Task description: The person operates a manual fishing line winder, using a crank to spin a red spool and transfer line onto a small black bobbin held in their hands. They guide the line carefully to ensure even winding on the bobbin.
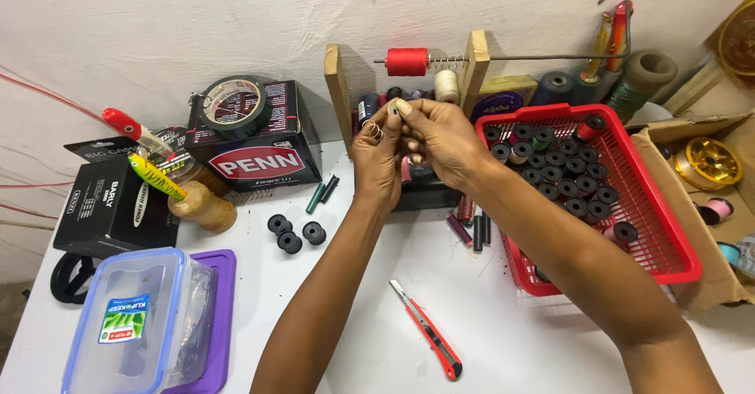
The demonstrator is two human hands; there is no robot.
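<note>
Room: a white desk [377, 315] is sitting against a rough whitewashed wall [236, 16], crowded with thread gear.
Left hand: the left hand [377, 154] is hovering above the desk's far edge, fingers [383, 123] closing in a pinch on a small pale round bobbin [393, 108].
Right hand: the right hand [440, 138] is meeting it from the other side, fingertips [403, 111] pressing on the same bobbin, the rest of the fingers curling loosely.
Bobbin's place: it is being held in the air just in front of the wooden spool stand [340, 87], below the red thread spool [406, 61] riding on the metal rod [535, 57].
Right of the hands: a red plastic mesh basket [668, 241] is holding many dark bobbins.
On the desk: three black empty bobbins [292, 233] are lying to the left, and a red utility knife [429, 331] is lying near the front.
Left corner: a clear plastic lidded box [141, 323] is resting on a purple lid.
Risk: the pinch looks light, so the bobbin could slip, roll among the loose spools, and any thread on it could unwind or snag; whether thread is running to it I cannot tell.
</note>
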